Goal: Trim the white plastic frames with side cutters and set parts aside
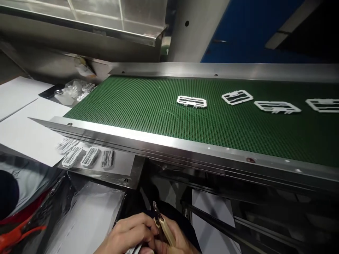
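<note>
My left hand (127,233) is at the bottom of the view, fingers curled around a thin pale piece (135,249) that is mostly hidden. My right hand (180,241) grips small cutters with tan handles (164,229), their dark metal jaws (156,213) pointing up close to my left fingers. Both hands sit below the conveyor's steel rail (169,143). Several white plastic frames (191,102) lie on the green textured belt (132,106), out of reach of my hands. Several similar white pieces (90,157) lie on a white sheet near the rail, to my left.
Stainless steel side guards run along both belt edges. White sheets (23,127) lie at the left, with a black phone (49,91) and a clear plastic bag (71,92) beyond. A red-orange object (18,231) and a dark round shape (7,194) sit at lower left.
</note>
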{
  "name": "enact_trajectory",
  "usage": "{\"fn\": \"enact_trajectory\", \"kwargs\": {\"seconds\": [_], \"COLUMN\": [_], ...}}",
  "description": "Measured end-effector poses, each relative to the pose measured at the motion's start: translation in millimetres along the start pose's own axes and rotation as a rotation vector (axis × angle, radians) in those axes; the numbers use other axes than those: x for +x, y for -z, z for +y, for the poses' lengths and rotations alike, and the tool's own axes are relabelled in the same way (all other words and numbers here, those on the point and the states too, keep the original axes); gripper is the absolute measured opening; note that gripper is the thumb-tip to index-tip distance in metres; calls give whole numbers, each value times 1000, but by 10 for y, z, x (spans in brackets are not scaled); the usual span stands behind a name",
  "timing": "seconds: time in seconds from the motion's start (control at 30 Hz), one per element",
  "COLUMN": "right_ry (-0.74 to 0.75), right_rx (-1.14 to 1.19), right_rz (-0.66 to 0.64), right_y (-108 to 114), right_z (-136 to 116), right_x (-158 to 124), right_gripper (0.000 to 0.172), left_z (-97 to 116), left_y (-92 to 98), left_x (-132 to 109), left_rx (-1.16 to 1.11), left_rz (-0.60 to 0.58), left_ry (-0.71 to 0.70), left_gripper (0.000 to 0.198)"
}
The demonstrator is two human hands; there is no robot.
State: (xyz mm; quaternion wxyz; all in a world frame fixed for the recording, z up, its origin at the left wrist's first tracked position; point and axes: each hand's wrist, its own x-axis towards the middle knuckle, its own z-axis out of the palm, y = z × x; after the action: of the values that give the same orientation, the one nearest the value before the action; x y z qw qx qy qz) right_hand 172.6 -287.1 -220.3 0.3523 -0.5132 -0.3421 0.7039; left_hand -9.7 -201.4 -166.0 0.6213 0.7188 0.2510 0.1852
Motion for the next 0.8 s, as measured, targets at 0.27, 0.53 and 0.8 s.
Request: {"fn": "enact_trajectory", "kwargs": {"seconds": [0.27,0.53,0.8], "right_ry": [12,74,102], "right_rx": [-38,-954,-1357], "right_rz": [-121,-113,-218], "right_y": [123,509,498], "right_z": [-199,-989,-1287], "right_x": [-5,-190,-188], "right_gripper": [48,30,30], "left_z": [-257,107,121], "left_y": [-195,-15,-34], "left_x": [-13,89,128], "left_rx": [-4,-176,-280], "left_rz": [115,116,127], "left_ry": [-133,265,361], "left_gripper": [13,23,28]}}
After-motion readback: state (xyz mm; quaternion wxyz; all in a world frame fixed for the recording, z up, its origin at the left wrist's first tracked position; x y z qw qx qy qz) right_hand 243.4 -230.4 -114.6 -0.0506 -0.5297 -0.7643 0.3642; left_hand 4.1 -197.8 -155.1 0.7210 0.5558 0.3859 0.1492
